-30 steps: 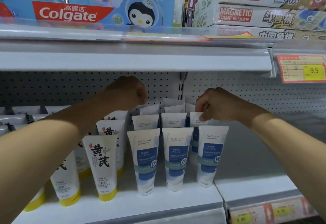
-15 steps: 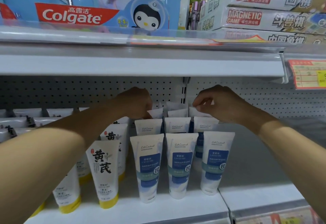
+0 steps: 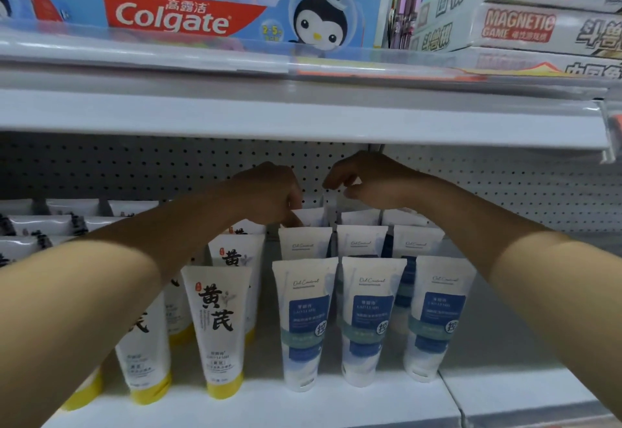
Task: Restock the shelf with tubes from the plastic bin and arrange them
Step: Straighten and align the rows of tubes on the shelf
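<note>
Both arms are reaching in from the lower corners of the frame toward the back of the white shelf (image 3: 303, 400), meeting just above the centre of the picture. The left hand (image 3: 269, 192) is hanging knuckles-up with its fingers curled downward, the fingertips touching the top edge of a back-row tube (image 3: 311, 218) in the left blue-label column; whether it is actually pinching that edge is hard to tell. The right hand (image 3: 367, 182) is sitting just beside it, to the right, with thumb and forefinger drawn together over the crimped top of the rearmost tube (image 3: 331, 197) in the middle column, apparently pinching it.

Below the hands, the blue-label tubes (image 3: 370, 320) are standing cap-down in three columns running front to back, filling the centre of the frame. Left of them, the yellow-capped tubes (image 3: 218, 326) with black characters are standing in rows of their own, partly hidden behind the left forearm. Further tubes are lying at the far left edge, blurred.

Across the upper part of the frame, the upper shelf (image 3: 303, 114) is carrying a Colgate box (image 3: 188, 17) with a penguin at upper left and stacked Magnetic Game boxes (image 3: 525, 20) at upper right. A perforated back panel (image 3: 134, 171) is showing behind the hands.
</note>
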Tool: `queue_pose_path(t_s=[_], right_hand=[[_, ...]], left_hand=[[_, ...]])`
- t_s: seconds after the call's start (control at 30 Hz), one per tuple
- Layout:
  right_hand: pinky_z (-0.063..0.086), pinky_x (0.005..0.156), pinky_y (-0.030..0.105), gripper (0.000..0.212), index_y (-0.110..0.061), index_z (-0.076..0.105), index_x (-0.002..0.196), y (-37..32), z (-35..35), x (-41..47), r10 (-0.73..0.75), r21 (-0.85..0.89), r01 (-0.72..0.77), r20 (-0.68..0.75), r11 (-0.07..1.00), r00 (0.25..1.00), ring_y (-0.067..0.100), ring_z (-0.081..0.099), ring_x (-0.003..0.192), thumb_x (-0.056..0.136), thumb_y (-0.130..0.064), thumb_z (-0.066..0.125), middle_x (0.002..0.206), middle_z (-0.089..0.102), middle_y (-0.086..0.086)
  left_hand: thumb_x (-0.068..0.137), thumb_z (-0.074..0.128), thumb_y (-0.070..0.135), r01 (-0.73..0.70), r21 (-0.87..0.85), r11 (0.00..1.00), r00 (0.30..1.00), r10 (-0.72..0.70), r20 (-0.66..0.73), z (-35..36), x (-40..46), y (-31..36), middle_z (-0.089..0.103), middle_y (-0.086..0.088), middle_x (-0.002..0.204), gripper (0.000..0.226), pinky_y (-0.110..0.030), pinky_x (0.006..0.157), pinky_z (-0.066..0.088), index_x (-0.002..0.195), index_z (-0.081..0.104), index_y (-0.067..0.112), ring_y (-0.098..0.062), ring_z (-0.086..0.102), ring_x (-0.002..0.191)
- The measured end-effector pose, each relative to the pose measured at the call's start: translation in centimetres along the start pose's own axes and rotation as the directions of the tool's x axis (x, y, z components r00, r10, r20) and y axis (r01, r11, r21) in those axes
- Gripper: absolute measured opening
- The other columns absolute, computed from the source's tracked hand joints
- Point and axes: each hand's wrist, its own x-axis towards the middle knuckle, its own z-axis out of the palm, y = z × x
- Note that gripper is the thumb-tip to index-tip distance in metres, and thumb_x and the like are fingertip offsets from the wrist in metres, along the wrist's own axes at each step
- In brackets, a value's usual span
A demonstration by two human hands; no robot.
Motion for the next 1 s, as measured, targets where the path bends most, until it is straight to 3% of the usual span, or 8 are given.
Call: queue_pose_path(t_s=[0.07, 0.17, 0.3, 0.43, 0.5, 0.6, 0.87, 1.0], right_hand=[[0.027, 0.075, 0.002, 0.043, -0.019, 0.058, 0.125, -0.3, 0.3, 1.1, -0.012, -0.01, 0.013, 0.055, 1.0, 0.998, 0.01, 0.047, 0.115, 0.091, 0.004, 0.048, 0.136, 0.05, -0.001], [0.024, 0.083, 0.002, 0.045, -0.024, 0.059, 0.124, -0.5, 0.8, 2.4, -0.019, -0.078, 0.03, 0.131, 0.996, 0.991, 0.013, 0.04, 0.127, 0.09, 0.004, 0.05, 0.142, 0.042, -0.002], [0.035, 0.098, 0.017, 0.028, -0.018, 0.068, 0.11, -0.6, 1.5, 3.7, -0.019, -0.13, 0.044, 0.192, 0.99, 0.981, 0.017, 0.047, 0.123, 0.085, -0.006, 0.064, 0.133, 0.052, -0.001], [0.048, 0.078, 0.025, 0.015, -0.002, 0.069, 0.095, -0.4, 1.9, 4.3, -0.01, -0.104, 0.028, 0.17, 0.994, 0.985, 0.022, 0.061, 0.093, 0.084, -0.011, 0.065, 0.099, 0.067, 0.008], [0.042, 0.063, 0.015, 0.009, -0.003, 0.068, 0.086, -0.5, 2.1, 4.5, -0.012, -0.109, 0.03, 0.159, 0.994, 0.987, 0.014, 0.057, 0.078, 0.084, -0.01, 0.064, 0.083, 0.064, 0.003], [0.034, 0.058, 0.011, 0.005, -0.015, 0.063, 0.082, -0.9, 2.1, 4.7, 0.005, -0.094, 0.009, 0.143, 0.996, 0.99, 0.007, 0.05, 0.072, 0.086, -0.015, 0.064, 0.075, 0.057, -0.009], [0.045, 0.084, 0.024, 0.025, -0.002, 0.067, 0.107, -2.2, 2.6, 5.4, 0.007, -0.128, 0.012, 0.145, 0.992, 0.989, 0.018, 0.058, 0.098, 0.089, -0.018, 0.061, 0.111, 0.065, 0.006], [0.037, 0.084, 0.017, 0.027, -0.01, 0.066, 0.114, -2.2, 2.6, 5.0, 0.016, -0.096, -0.002, 0.141, 0.995, 0.99, 0.009, 0.051, 0.096, 0.09, -0.021, 0.06, 0.115, 0.062, -0.001]], left_hand=[[0.081, 0.07, 0.031, 0.004, -0.093, 0.996, 0.999, -0.008, -0.048, -0.5, -0.4, -0.2, 0.064, 0.007, 0.088, 0.022, -0.02, 0.077, 0.041, 0.095, 0.073, 0.014, -0.009, 0.057, 0.083], [0.081, 0.07, 0.023, 0.003, -0.198, 0.98, 0.992, -0.028, -0.12, -1.2, -1.1, -1.0, 0.065, 0.009, 0.092, 0.017, -0.019, 0.085, 0.044, 0.096, 0.073, 0.016, -0.007, 0.059, 0.087], [0.083, 0.067, 0.015, 0.031, -0.249, 0.968, 0.985, -0.071, -0.155, -1.7, -2.0, -2.0, 0.066, 0.006, 0.091, 0.014, -0.022, 0.082, 0.049, 0.097, 0.072, 0.017, -0.01, 0.062, 0.087], [0.086, 0.062, 0.009, 0.077, -0.266, 0.961, 0.976, -0.127, -0.178, -1.8, -2.6, -2.4, 0.063, 0.003, 0.097, 0.02, -0.021, 0.074, 0.049, 0.103, 0.07, 0.017, -0.013, 0.06, 0.089], [0.087, 0.061, 0.008, 0.089, -0.262, 0.961, 0.972, -0.141, -0.187, -1.8, -2.8, -2.5, 0.064, -0.001, 0.112, 0.021, -0.019, 0.074, 0.045, 0.105, 0.069, 0.016, -0.013, 0.058, 0.093], [0.088, 0.06, 0.008, 0.103, -0.271, 0.957, 0.971, -0.156, -0.183, -1.7, -3.2, -2.6, 0.064, -0.003, 0.118, 0.023, -0.018, 0.077, 0.042, 0.108, 0.068, 0.015, -0.013, 0.058, 0.093], [0.087, 0.061, 0.008, 0.125, -0.277, 0.953, 0.97, -0.176, -0.17, -1.9, -4.0, -2.9, 0.068, -0.003, 0.107, 0.021, -0.022, 0.084, 0.048, 0.104, 0.07, 0.015, -0.019, 0.064, 0.098], [0.086, 0.062, 0.007, 0.133, -0.289, 0.948, 0.971, -0.183, -0.154, -1.7, -4.0, -2.7, 0.068, -0.002, 0.106, 0.022, -0.021, 0.084, 0.047, 0.104, 0.07, 0.015, -0.018, 0.063, 0.099]])
